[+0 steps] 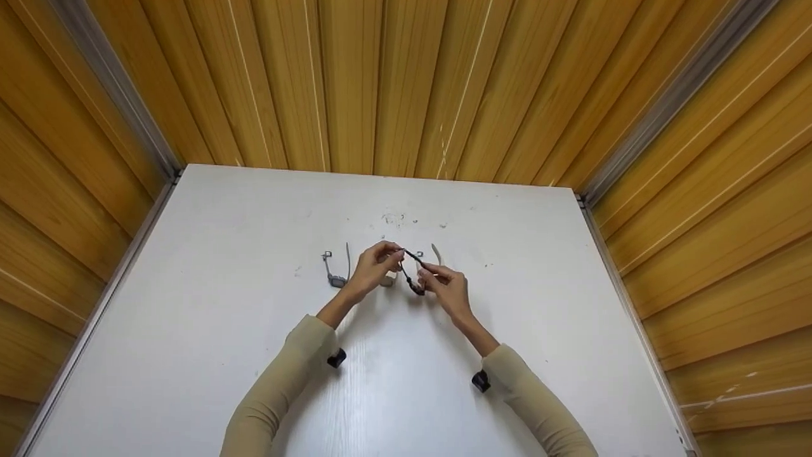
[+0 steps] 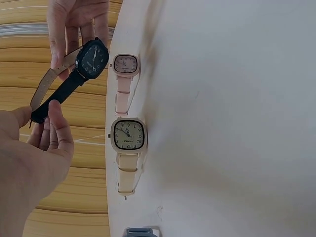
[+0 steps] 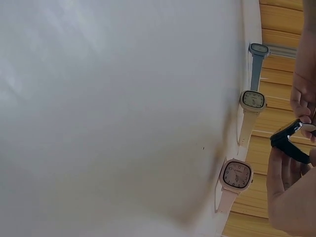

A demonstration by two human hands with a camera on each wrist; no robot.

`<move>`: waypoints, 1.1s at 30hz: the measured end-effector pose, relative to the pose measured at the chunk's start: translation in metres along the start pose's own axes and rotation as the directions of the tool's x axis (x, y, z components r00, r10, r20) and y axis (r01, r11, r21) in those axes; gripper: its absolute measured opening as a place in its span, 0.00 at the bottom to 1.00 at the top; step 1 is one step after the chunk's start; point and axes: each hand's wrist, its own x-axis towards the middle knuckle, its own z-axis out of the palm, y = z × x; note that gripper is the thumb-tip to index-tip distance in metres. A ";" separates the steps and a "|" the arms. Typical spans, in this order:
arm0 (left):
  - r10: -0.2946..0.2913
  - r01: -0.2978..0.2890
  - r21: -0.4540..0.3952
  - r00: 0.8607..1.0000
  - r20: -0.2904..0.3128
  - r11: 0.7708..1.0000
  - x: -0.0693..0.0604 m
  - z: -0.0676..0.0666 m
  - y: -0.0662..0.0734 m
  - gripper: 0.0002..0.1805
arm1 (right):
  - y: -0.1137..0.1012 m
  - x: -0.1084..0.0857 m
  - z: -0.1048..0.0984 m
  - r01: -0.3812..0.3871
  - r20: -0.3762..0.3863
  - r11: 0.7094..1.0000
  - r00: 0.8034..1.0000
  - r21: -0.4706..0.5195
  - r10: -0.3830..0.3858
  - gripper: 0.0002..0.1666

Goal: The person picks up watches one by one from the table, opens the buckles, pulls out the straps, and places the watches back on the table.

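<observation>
Both hands hold a black wristwatch (image 2: 93, 59) above the table, its strap bent into a loop with a tan inner side. My left hand (image 1: 375, 270) pinches the strap's end between thumb and fingers. With its fingers, my right hand (image 1: 449, 291) grips the other part of the strap, close to the watch's case. In the left wrist view the black dial with pale numerals faces the camera. Beneath the hands stand a cream watch (image 2: 128, 135) and a pink watch (image 2: 125, 64); in the head view the hands partly cover them.
A blue-grey watch (image 1: 337, 280) stands left of the left hand, in a row with the cream and pink ones. The white table (image 1: 254, 222) has small marks (image 1: 393, 219) beyond the hands. Wood-patterned walls (image 1: 406, 82) enclose its back and sides.
</observation>
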 end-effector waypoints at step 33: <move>-0.101 0.099 -0.038 0.991 -0.086 0.994 -0.009 0.005 -0.002 0.22 | -0.033 -0.011 0.000 -0.061 -0.083 0.996 0.994 0.061 0.066 0.14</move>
